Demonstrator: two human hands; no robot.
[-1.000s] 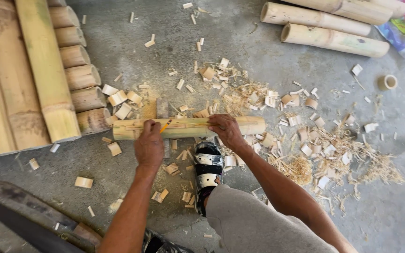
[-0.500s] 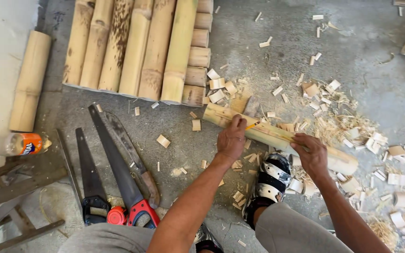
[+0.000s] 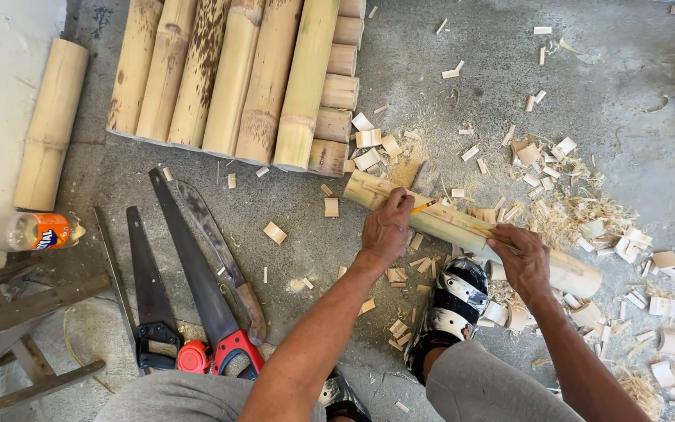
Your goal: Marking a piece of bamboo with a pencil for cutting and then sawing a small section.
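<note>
A short bamboo pole (image 3: 462,227) lies slanted on the concrete floor in front of me. My left hand (image 3: 386,227) presses on its upper left part and grips an orange pencil (image 3: 423,206) against the surface. My right hand (image 3: 521,262) holds the pole down further right, with a thin strip or ruler under its fingers. My sandalled foot (image 3: 451,301) rests just below the pole.
Long bamboo poles (image 3: 232,78) lie side by side at the upper left, with one more pole (image 3: 50,125) apart. Two handsaws (image 3: 189,281) and a knife (image 3: 224,258) lie at lower left, near a plastic bottle (image 3: 25,231) and a wooden stool frame (image 3: 17,312). Chips and shavings (image 3: 587,211) litter the right.
The view has swung left, bringing the saws, bottle and pole stack into sight. The pole now lies slanted. Both hands stay on it, and the pencil hand has shifted slightly along it.
</note>
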